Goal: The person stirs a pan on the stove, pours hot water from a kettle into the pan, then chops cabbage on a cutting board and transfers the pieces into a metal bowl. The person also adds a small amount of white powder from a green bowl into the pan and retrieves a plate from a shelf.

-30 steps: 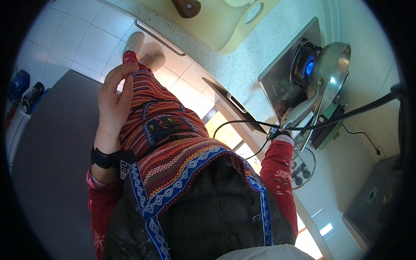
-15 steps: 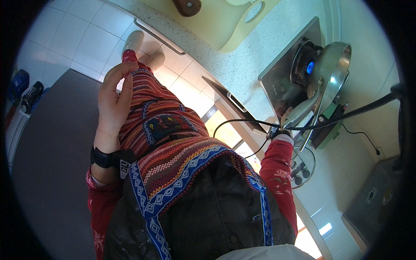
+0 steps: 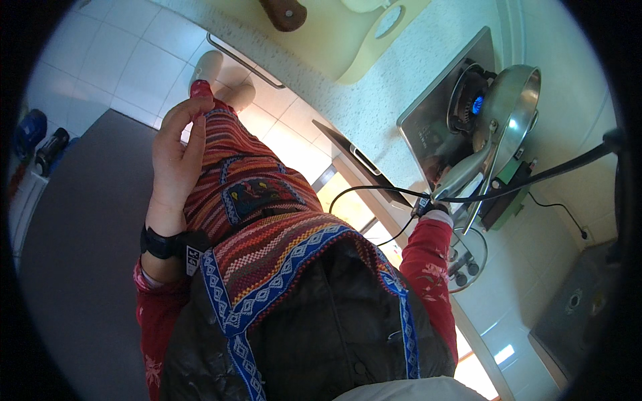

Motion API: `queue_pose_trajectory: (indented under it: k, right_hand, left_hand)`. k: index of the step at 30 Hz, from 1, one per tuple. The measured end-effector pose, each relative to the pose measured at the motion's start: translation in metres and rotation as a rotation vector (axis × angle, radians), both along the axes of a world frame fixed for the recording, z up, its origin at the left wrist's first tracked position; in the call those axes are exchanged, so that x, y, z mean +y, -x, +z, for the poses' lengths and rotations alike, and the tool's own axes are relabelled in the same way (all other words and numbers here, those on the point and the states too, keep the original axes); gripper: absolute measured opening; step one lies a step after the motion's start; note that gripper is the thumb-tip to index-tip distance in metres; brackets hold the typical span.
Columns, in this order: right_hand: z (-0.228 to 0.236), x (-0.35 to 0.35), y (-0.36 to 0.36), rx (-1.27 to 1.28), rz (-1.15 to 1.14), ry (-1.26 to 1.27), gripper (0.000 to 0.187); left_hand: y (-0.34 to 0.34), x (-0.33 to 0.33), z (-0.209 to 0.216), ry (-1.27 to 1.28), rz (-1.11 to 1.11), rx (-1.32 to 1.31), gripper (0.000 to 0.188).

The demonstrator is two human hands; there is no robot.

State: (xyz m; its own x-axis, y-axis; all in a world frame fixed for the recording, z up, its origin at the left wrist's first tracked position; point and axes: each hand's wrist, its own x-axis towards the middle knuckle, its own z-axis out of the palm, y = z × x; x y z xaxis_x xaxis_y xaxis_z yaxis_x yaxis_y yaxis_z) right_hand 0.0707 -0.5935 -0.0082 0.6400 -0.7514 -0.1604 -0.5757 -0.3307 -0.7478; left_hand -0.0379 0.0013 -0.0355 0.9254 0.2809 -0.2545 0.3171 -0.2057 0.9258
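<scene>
Right of the frame: we record the pan [image 3: 507,110], silver metal, tilted over the stove [image 3: 428,117] with its mouth turned toward the right edge. Its near side overlaps part of the burner [image 3: 461,110], where a blue flame [image 3: 477,105] shows; we cannot tell whether pan and burner touch. The handle [image 3: 463,175] slants down and left from the pan.

Right hand [image 3: 442,178]: right of centre, grasping the pan by the lower end of that handle. Most of the fingers are hidden, so we cannot give their exact placing. A black cable [image 3: 528,180] crosses in front of the handle, and a thin metal rod [image 3: 473,210] slants just beside it.

Left hand [image 3: 175,157]: left of centre, in front of the striped apron [image 3: 267,267]. Grip relaxed, nothing seen in it; fingers loosely bent, with a gap between thumb and forefinger. A black strap [image 3: 164,244] circles the wrist.

Surroundings: at upper centre we note a cream cutting board [image 3: 328,40] on the speckled counter [image 3: 374,100], and a brown knob-ended piece [image 3: 287,15] at the top edge. Two pale slippers [image 3: 210,65] show on the tiled floor [image 3: 144,67], upper left.
</scene>
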Motion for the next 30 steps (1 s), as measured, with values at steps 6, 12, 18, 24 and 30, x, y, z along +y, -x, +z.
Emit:
queue_pose_trajectory:
  k: [6,12,18,24,30]
  right_hand:
    - [0.043,-0.037,0.035,-0.002,0.044,-0.212,0.066]
    - [0.146,-0.036,0.089,-0.297,0.120,-0.453,0.073]
    - [0.153,0.051,0.053,0.027,0.588,0.087,0.053]
    - [0.173,0.108,0.029,0.282,0.517,0.635,0.052]
    - [0.266,0.111,0.076,0.318,0.548,0.858,0.040]
  left_hand:
    - [-0.007,0.001,0.013,-0.057,-0.016,0.031,0.021]
    - [-0.016,-0.002,0.036,-0.033,-0.074,-0.094,0.019]
    - [-0.050,-0.003,0.083,-0.037,-0.181,-0.213,0.017]
    - [-0.083,-0.012,0.129,-0.094,-0.376,-0.387,0.016]
    - [-0.110,-0.016,0.139,0.019,-0.469,-0.408,0.016]
